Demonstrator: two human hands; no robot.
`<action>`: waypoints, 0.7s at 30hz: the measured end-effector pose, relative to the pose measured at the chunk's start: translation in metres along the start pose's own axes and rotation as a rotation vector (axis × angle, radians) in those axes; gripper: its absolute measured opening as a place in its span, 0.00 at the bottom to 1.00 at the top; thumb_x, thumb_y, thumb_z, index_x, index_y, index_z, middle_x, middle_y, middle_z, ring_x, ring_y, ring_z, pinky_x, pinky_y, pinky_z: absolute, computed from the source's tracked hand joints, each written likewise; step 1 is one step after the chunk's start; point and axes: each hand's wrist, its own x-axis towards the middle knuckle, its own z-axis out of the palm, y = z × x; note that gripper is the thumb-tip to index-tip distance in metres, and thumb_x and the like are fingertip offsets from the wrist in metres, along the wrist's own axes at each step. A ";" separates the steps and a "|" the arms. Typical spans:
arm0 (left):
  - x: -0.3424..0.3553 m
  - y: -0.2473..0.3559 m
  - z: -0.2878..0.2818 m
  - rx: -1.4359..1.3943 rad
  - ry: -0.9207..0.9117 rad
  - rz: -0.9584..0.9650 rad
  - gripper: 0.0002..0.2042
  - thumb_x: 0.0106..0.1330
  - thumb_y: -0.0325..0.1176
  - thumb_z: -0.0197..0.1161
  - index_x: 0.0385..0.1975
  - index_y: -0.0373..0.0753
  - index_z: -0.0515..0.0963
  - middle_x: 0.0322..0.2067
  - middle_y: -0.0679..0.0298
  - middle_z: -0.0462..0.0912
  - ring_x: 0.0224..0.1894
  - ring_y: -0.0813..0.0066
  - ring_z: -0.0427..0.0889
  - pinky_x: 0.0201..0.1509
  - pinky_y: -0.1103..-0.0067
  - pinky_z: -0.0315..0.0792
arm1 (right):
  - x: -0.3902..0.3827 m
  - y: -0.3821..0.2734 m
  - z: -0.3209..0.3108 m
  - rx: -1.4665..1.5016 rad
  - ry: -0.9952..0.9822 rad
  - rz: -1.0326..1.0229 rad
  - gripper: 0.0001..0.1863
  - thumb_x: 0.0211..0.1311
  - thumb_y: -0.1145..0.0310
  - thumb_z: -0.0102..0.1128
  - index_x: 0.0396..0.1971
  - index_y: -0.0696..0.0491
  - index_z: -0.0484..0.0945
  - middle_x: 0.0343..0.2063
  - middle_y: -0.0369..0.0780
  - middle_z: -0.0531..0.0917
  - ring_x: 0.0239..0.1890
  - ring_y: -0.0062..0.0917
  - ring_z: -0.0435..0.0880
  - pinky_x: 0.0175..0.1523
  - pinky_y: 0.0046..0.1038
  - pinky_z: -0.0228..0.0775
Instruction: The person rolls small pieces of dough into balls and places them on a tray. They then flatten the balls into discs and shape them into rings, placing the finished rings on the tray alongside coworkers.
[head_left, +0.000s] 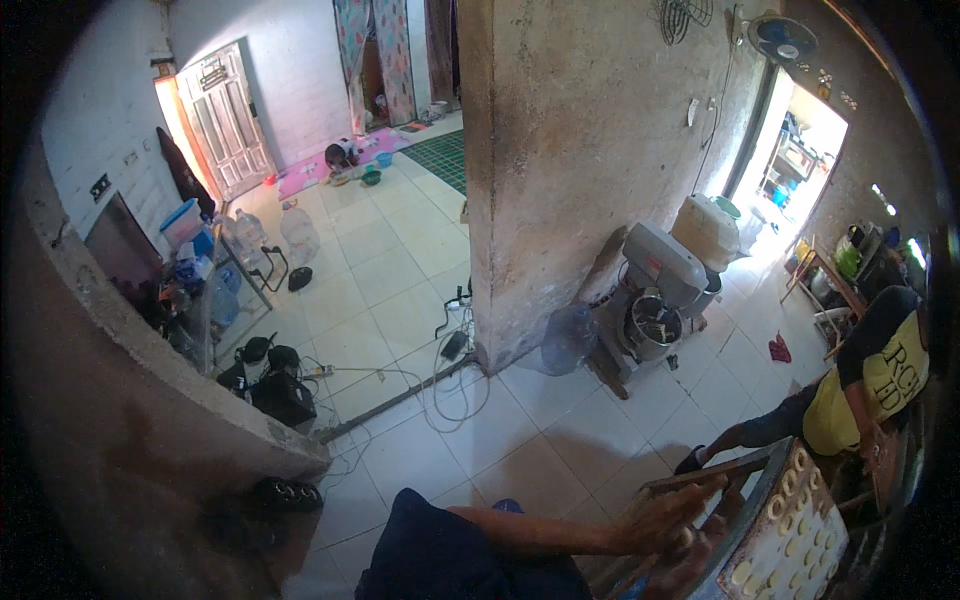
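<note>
My left hand [672, 512] reaches to the right with its fingers stretched out, palm side down. Its bare forearm comes out from beside dark navy cloth at the lower edge. Just below and partly behind it is my right hand [688, 562], dim and smeared, its fingers hard to make out. A small pale spot shows between the two hands; I cannot tell what it is. Right of both hands lies a flat tray [832, 553] carrying several pale ring-shaped dough pieces [797, 548], some set along its far edge.
Beyond the tray sits a person in a yellow and black shirt [885, 375]. A wooden frame [715, 465] stands beside my hands. Mixing machines [655, 290] and a large clear bottle [568, 340] stand by the wall corner [480, 200]. Cables [430, 395] cross the tiled floor.
</note>
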 end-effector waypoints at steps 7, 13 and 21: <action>-0.001 0.018 0.012 -0.178 -0.038 -0.402 0.29 0.79 0.46 0.42 0.76 0.50 0.46 0.65 0.51 0.65 0.44 0.60 0.79 0.51 0.68 0.75 | 0.007 0.001 -0.023 0.043 -0.161 0.024 0.26 0.60 0.65 0.67 0.55 0.55 0.68 0.49 0.40 0.74 0.54 0.28 0.75 0.57 0.30 0.69; 0.016 0.017 0.000 -0.384 0.045 -0.547 0.27 0.80 0.47 0.36 0.76 0.51 0.46 0.45 0.53 0.74 0.39 0.62 0.76 0.46 0.67 0.72 | 0.026 -0.007 -0.012 0.021 -0.230 0.014 0.26 0.61 0.65 0.66 0.56 0.55 0.68 0.50 0.41 0.75 0.55 0.29 0.75 0.58 0.31 0.69; 0.051 0.000 -0.013 -0.371 -0.246 -0.396 0.27 0.80 0.45 0.40 0.75 0.48 0.49 0.39 0.55 0.73 0.39 0.62 0.75 0.43 0.68 0.72 | 0.055 -0.017 0.016 -0.044 -0.151 0.024 0.26 0.61 0.65 0.66 0.56 0.55 0.68 0.51 0.42 0.75 0.57 0.30 0.75 0.60 0.31 0.68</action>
